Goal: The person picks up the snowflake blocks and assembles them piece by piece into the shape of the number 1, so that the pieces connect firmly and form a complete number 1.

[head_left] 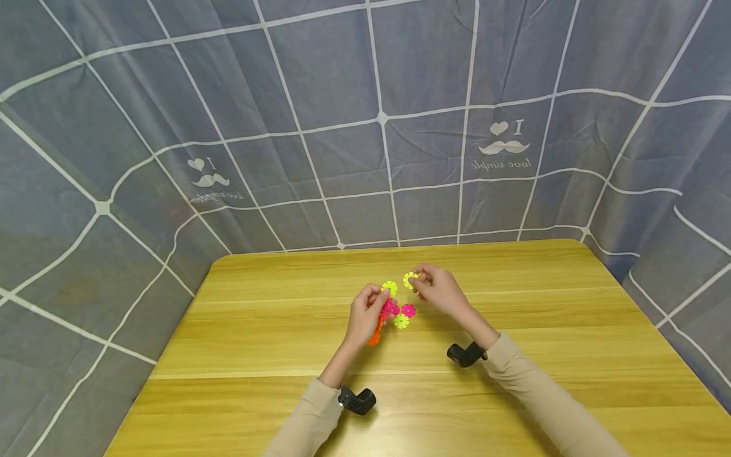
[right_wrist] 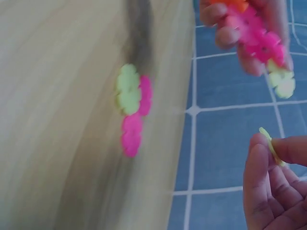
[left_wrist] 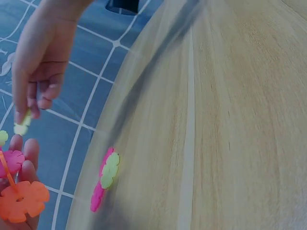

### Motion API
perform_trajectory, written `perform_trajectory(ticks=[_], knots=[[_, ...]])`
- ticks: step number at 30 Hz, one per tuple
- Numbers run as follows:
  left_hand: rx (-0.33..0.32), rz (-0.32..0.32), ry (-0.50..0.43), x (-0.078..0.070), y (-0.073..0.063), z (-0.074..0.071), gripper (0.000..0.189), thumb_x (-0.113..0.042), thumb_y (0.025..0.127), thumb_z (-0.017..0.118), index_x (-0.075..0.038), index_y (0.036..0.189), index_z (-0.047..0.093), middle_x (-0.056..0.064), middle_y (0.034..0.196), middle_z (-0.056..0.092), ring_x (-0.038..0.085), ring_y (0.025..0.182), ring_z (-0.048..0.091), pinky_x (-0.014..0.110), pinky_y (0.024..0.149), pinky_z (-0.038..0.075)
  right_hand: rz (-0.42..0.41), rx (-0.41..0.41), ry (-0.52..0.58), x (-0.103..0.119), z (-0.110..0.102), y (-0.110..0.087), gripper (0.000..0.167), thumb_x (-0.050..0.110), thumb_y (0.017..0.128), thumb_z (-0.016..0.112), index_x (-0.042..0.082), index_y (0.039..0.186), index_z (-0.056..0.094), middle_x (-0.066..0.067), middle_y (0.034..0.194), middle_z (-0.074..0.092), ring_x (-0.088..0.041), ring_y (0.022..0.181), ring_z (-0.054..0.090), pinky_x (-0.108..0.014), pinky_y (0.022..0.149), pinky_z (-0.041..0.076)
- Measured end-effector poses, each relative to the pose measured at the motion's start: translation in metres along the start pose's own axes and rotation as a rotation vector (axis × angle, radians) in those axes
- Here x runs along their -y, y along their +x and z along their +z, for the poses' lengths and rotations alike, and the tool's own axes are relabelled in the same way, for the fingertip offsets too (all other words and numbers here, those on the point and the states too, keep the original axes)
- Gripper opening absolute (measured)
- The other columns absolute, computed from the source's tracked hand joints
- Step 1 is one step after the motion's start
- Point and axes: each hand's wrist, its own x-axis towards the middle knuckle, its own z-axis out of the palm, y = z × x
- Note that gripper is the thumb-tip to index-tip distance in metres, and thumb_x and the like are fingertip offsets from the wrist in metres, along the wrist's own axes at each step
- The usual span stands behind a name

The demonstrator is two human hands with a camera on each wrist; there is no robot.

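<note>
My left hand [head_left: 363, 315] holds a joined chain of flower-shaped plastic discs: orange discs [left_wrist: 24, 200] at the lower end, pink discs [right_wrist: 249, 28] in the middle and a yellow disc [head_left: 389, 288] at the top by the thumb. To its right, my right hand [head_left: 440, 289] pinches a single yellow disc [head_left: 409, 280] between thumb and fingertips; the right wrist view shows this disc [right_wrist: 271, 146] edge-on. A small gap separates it from the chain's yellow end [right_wrist: 282, 84]. Both hands are raised over the table.
On the wooden table [head_left: 257, 355], a yellow-green disc [right_wrist: 128, 89] lies with two pink discs [right_wrist: 131, 135] beneath and between the hands. Behind the table's far edge hangs a grey curtain [head_left: 342, 158] with white lines. Each wrist wears a black camera [head_left: 358, 401].
</note>
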Motion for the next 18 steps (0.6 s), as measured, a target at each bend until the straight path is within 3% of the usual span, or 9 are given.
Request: perform_trajectory(ticks=[3,7,11,14,18], knots=[[0.008,0.015,0.036,0.0,-0.001,0.001,0.019,-0.011,0.099,0.053,0.007,0.103,0.055,0.031,0.095,0.068,0.004,0.057,0.062,0.019,0.051,0.05,-0.01,-0.003,0.032,0.007,0.0,-0.001,0.028,0.013,0.094,0.061,-0.005,0.115,0.06,-0.016,0.081,0.068,-0.021,0.062,0.064,-0.028,0.057,0.055],[0.023,0.051,0.087,0.001,-0.003,0.0,0.02,-0.011,0.099,0.053,0.008,0.105,0.056,0.036,0.1,0.064,0.002,0.06,0.061,0.039,0.064,0.058,-0.023,-0.025,0.021,0.015,-0.001,-0.003,0.028,0.015,0.094,0.062,-0.002,0.116,0.061,-0.014,0.08,0.068,-0.019,0.063,0.063,-0.036,0.06,0.056],[0.028,0.091,0.131,0.001,-0.004,0.001,0.02,-0.011,0.099,0.053,0.008,0.105,0.056,0.034,0.099,0.065,0.0,0.063,0.057,0.055,0.074,0.054,-0.034,-0.038,0.022,0.021,-0.001,-0.005,0.027,0.014,0.094,0.062,0.0,0.117,0.061,-0.015,0.078,0.068,-0.019,0.063,0.063,-0.036,0.061,0.056],[0.011,0.125,0.179,0.014,0.001,0.001,0.019,-0.014,0.099,0.054,0.004,0.101,0.058,0.029,0.096,0.068,0.016,0.065,0.061,0.039,0.065,0.058,-0.039,-0.039,0.058,0.025,0.0,-0.007,0.027,0.013,0.094,0.061,0.0,0.117,0.061,-0.019,0.079,0.068,-0.028,0.066,0.064,-0.031,0.059,0.056],[-0.005,0.159,0.226,0.03,0.008,0.001,0.018,-0.019,0.099,0.055,-0.002,0.098,0.059,0.025,0.094,0.069,0.043,0.074,0.063,0.02,0.054,0.049,-0.059,-0.051,0.086,0.029,0.002,-0.01,0.026,0.01,0.093,0.061,-0.001,0.116,0.061,-0.017,0.077,0.068,-0.036,0.069,0.065,-0.035,0.058,0.056]])
